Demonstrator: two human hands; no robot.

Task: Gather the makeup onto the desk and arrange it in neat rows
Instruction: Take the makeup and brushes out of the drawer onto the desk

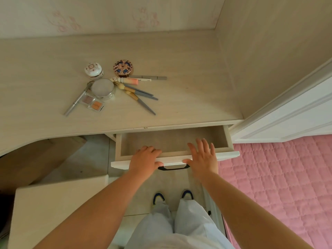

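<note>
On the desk: the makeup point(109, 85) sits in a loose pile left of centre, not in rows at all
Pile contents: a white floral jar point(93, 69), a patterned round compact point(123, 68), a clear-lidded round tin point(103, 88), an orange-and-pink palette point(93, 102), a peach tube point(128, 81), a few grey-handled brushes point(142, 97), a couple of slim pencils
Desk point(188, 97): pale wood, pile well apart from its front edge
Drawer point(172, 141): pulled out just below that edge, nothing visible inside the part that shows
Left hand point(145, 161): fingers curled over the drawer's white front, gripping it next to the black handle point(173, 168)
Right hand point(203, 158): fingers spread and straight, holding nothing, palm near the drawer front, contact hard to tell
Risk: if she shoves the drawer shut, those curled left fingers could get pinched under the desk edge
Other risk: a hard slam probably jolts the desk and rolls the round brushes and pencils off the pile
</note>
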